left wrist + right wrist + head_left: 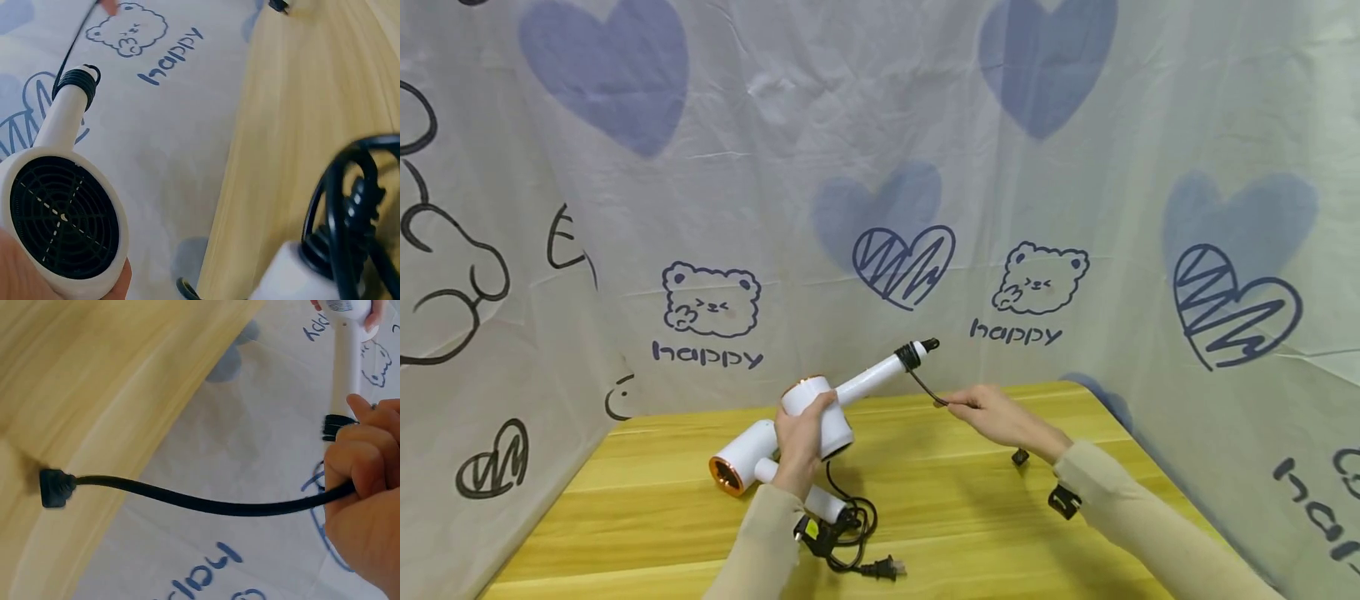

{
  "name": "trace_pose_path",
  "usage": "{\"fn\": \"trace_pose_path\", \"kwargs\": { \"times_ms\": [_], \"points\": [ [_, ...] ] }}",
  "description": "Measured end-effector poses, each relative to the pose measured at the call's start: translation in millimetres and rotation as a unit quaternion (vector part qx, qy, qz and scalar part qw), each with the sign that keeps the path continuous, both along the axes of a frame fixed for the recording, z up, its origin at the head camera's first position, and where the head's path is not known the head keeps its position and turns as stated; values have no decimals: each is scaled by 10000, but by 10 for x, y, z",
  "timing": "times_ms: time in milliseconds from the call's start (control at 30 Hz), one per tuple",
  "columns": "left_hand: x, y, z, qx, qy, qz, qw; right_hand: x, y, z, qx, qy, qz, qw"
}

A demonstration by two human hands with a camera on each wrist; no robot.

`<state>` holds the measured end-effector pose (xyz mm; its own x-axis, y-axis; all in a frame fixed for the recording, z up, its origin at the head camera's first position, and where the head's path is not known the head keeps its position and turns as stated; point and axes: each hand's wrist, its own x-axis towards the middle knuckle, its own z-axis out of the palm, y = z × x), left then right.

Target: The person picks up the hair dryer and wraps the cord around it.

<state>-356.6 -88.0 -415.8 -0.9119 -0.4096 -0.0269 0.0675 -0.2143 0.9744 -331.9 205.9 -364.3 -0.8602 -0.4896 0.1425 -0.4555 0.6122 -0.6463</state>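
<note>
My left hand (800, 437) grips a white hair dryer (871, 381) by its barrel, raised above the table with the handle pointing up and right. Black cord (912, 357) is coiled round the handle's end. From that coil a length runs to my right hand (1000, 415), whose curled fingers hold it. Beyond those fingers, in the right wrist view, the cord (237, 509) continues to its dangling plug (55, 489). The dryer's black round grille (64, 215) faces the left wrist camera. A second white hair dryer (747, 452) lies beneath my left hand, partly hidden by it.
The second dryer's cord (868, 521) lies in loose loops, with its plug (883, 568) near the front of the yellow wood-grain table (970, 525). A printed white curtain (820, 325) stands behind and on both sides.
</note>
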Motion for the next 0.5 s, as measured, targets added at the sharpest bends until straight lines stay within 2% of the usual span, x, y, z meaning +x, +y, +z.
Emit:
{"fn": "trace_pose_path", "kwargs": {
  "times_ms": [133, 200, 267, 400, 500],
  "points": [
    [13, -2, 10, 214, -182, -190, 9994, -66, 62, -91, -436, -886, 346, 9945],
    [21, -8, 17, 359, -309, -313, 9984, -131, 113, -132, -656, -1394, 437, 9871],
    [18, -17, 29, 536, -396, -403, 9970, -214, 168, -168, -903, -1817, 356, 9785],
    [4, -46, 53, 894, -493, -526, 9934, -378, 253, -247, -1095, -2198, -25, 9694],
    [20, -61, 59, 928, -622, -641, 9917, -467, 275, -324, -1050, -2335, -208, 9664]
  ]
}}
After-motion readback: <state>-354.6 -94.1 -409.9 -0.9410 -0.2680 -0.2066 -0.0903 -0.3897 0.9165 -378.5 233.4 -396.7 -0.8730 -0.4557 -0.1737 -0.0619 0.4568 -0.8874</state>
